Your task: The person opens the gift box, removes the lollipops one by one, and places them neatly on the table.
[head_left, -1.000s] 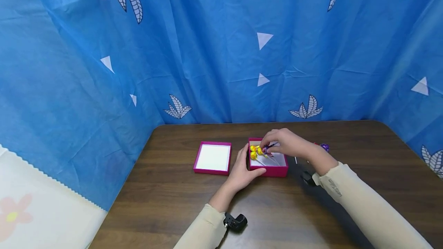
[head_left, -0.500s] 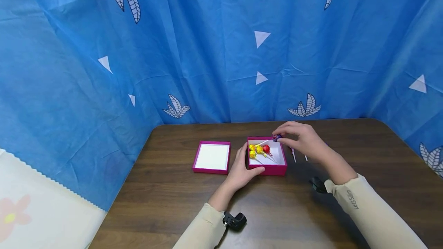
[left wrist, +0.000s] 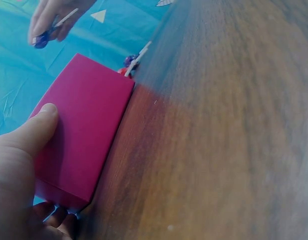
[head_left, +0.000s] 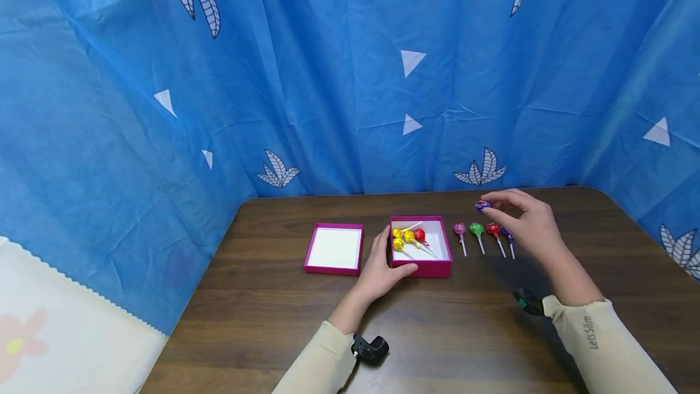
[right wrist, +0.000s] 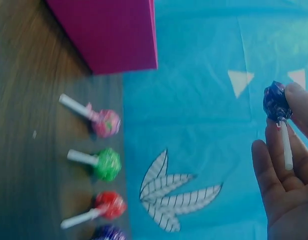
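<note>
My right hand (head_left: 527,221) pinches a dark purple-blue lollipop (head_left: 483,205) by its wrapped head, held above the table's far side. In the right wrist view its white stick (right wrist: 286,147) hangs below the head, along the fingers. My left hand (head_left: 380,272) holds the pink box (head_left: 421,269) at its near left corner, thumb on the front wall. Inside the box lie several yellow lollipops (head_left: 398,244) and a red lollipop (head_left: 420,235). Right of the box, a row runs from a pink lollipop (head_left: 459,228) through a green lollipop (head_left: 477,229) and a red lollipop (head_left: 493,229) to a purple lollipop (head_left: 507,234).
A shallow pink lid (head_left: 333,249) with a white inside lies left of the box. All of it stands on a brown wooden table (head_left: 262,321). Behind the table's far edge hangs a blue curtain (head_left: 328,78) with leaf and triangle prints.
My right hand has lifted the purple-blue lollipop out of the box and carried it to the right, over the row's far side. The left hand stays on the box.
</note>
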{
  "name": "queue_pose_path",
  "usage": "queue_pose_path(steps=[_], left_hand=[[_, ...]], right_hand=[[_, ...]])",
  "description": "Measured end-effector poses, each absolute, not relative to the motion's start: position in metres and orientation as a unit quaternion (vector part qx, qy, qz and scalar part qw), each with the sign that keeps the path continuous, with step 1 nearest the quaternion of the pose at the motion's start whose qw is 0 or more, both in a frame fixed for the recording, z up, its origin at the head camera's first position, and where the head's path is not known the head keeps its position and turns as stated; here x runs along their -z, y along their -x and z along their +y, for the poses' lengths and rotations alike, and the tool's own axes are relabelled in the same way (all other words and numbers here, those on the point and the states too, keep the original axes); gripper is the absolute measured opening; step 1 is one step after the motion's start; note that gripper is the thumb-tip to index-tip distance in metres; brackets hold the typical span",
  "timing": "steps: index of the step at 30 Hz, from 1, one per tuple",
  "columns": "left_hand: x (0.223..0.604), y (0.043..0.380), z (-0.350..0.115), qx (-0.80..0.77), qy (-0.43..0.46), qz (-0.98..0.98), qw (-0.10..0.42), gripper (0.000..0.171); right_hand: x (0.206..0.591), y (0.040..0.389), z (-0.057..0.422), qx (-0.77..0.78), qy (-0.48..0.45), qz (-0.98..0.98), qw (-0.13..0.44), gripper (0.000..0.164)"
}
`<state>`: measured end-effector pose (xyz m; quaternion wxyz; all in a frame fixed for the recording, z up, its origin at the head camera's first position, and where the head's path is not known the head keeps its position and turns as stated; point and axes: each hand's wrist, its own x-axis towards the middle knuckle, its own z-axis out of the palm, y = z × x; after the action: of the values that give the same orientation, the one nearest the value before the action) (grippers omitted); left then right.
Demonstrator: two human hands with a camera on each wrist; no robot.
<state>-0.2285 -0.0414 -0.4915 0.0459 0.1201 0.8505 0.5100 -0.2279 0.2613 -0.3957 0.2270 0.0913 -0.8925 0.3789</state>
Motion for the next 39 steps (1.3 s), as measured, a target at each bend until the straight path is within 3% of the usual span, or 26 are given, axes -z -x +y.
queue_pose_path(steps=[12,25,39], left_hand=[[0.489,0.229,-0.042,-0.512,-0.118,0.849,0.048,0.101],[0.49,0.228,-0.041,-0.506,-0.115,0.853,0.051,0.101],[0.492,0.229,-0.041,-0.504,-0.115,0.855,0.046,0.101]], right_hand=[[0.414,0.228,0.303,-0.414,0.013,-0.87,0.267,0.036],[0.443,0.233,0.329,-0.42,0.105,-0.877,0.211,0.05],[0.474,0.238,0.344,-0.393,0.132,-0.895,0.165,0.052]])
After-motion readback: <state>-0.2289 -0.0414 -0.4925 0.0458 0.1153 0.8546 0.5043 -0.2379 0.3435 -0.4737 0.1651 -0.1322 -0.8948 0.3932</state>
